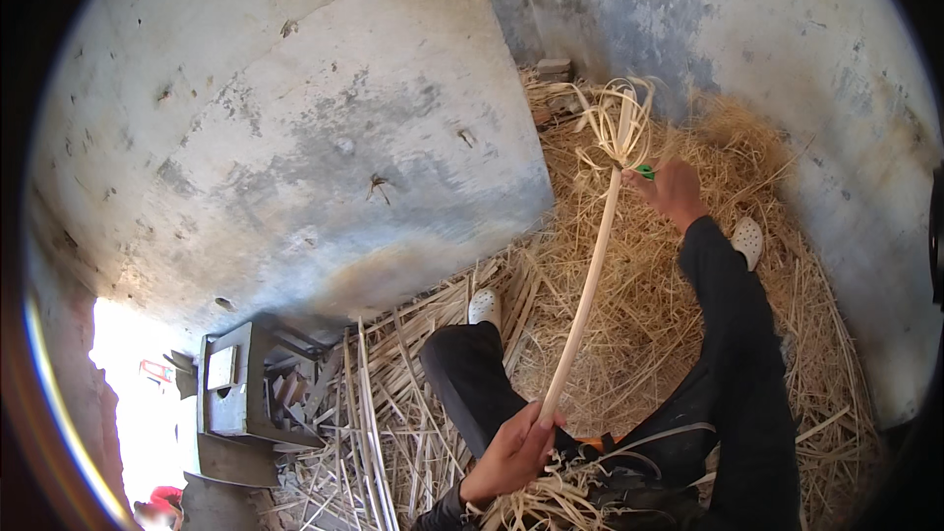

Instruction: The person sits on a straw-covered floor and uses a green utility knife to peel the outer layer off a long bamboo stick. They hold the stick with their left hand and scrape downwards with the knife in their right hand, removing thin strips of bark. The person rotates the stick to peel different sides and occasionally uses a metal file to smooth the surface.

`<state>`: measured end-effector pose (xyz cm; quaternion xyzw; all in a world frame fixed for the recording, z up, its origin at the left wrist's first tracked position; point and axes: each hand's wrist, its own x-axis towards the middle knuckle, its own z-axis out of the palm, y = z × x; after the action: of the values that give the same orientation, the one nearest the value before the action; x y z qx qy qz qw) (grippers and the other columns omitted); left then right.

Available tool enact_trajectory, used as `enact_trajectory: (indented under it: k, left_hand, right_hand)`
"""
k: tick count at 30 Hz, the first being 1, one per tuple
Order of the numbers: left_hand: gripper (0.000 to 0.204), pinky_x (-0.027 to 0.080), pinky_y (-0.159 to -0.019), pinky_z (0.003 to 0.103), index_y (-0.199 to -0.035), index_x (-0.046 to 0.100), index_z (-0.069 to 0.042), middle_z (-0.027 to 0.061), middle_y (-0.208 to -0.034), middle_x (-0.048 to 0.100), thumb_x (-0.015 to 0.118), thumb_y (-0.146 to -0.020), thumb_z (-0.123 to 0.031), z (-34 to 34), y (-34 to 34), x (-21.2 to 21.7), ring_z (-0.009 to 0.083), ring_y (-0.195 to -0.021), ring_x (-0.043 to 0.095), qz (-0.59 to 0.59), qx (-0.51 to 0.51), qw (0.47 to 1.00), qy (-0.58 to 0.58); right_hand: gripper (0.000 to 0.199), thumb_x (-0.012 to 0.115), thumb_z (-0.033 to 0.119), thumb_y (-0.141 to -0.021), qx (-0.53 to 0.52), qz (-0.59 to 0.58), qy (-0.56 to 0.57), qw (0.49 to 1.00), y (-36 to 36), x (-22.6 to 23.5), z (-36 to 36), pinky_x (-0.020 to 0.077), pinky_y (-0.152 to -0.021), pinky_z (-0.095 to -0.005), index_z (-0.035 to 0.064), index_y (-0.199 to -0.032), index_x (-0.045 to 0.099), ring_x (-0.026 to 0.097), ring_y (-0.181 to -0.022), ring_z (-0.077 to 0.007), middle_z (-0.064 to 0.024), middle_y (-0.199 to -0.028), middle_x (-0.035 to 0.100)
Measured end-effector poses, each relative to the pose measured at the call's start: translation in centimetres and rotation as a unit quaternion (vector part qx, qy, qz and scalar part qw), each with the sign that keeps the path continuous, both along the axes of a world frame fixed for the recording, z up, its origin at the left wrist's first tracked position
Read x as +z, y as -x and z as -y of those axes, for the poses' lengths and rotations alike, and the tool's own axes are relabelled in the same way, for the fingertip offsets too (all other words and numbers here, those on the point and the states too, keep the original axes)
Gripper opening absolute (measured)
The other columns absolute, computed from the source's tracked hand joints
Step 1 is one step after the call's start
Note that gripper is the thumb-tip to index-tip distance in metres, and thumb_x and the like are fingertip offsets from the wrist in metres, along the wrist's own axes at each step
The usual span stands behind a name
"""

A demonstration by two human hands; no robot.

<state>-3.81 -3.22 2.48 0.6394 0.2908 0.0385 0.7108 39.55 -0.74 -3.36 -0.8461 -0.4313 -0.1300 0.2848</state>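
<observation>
My left hand (513,452) grips the near end of a long pale cane stick (588,285) low in the view, above my lap. The stick slants up and away to my right hand (674,189), which is closed around a small green-handled tool (644,172) pressed against the stick's far part. Thin curled shavings (615,123) hang in loops from the stick's far end. More pale shavings (551,501) lie bunched on my lap under the left hand. My dark-trousered legs stretch out, ending in white shoes (484,307).
Straw and shavings (678,334) cover the floor around my legs. Split cane strips (369,423) lie in a bundle at the left. A grey block-like stand (236,388) sits further left. Rough plastered walls (324,118) close in ahead and at the right.
</observation>
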Motion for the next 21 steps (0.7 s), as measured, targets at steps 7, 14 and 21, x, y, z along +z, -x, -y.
enact_trajectory:
  k: [7,14,21]
  left_hand:
    - [0.024,0.03,-0.044,0.019,-0.114,0.054,-0.004,-0.0059,-0.061,0.043,0.039,-0.104,-0.021,-1.9,-0.5,-0.5,0.002,-0.048,0.037,-0.014,0.047,0.997,-0.054]
    - [0.034,0.032,-0.051,0.018,-0.128,0.05,-0.001,-0.005,-0.065,0.043,0.041,-0.104,-0.022,-3.8,-1.9,-0.1,0.002,-0.055,0.037,0.025,0.067,0.994,-0.081]
    - [0.039,0.03,-0.055,0.019,-0.136,0.044,0.0,-0.0054,-0.067,0.04,0.041,-0.103,-0.02,-3.3,-2.3,-0.7,0.0027,-0.061,0.035,0.047,0.064,0.996,-0.046]
  right_hand:
    - [0.078,0.04,0.081,-0.081,0.096,-0.126,-0.002,0.987,6.8,2.7,0.8,0.0235,-0.034,-0.0342,0.0112,-0.046,0.042,0.03,-0.036,-0.0135,0.0012,-0.043,0.034]
    - [0.068,0.055,0.076,-0.076,0.299,0.065,0.001,0.952,18.3,1.3,3.8,0.0328,-0.035,-0.0332,0.0122,-0.054,0.059,0.045,-0.033,-0.0178,-0.0024,-0.039,0.043]
    - [0.072,0.054,0.077,-0.076,0.266,0.024,0.009,0.964,16.5,1.2,2.8,0.0387,-0.035,-0.0347,0.0092,-0.053,0.06,0.049,-0.033,-0.0205,-0.0059,-0.038,0.043]
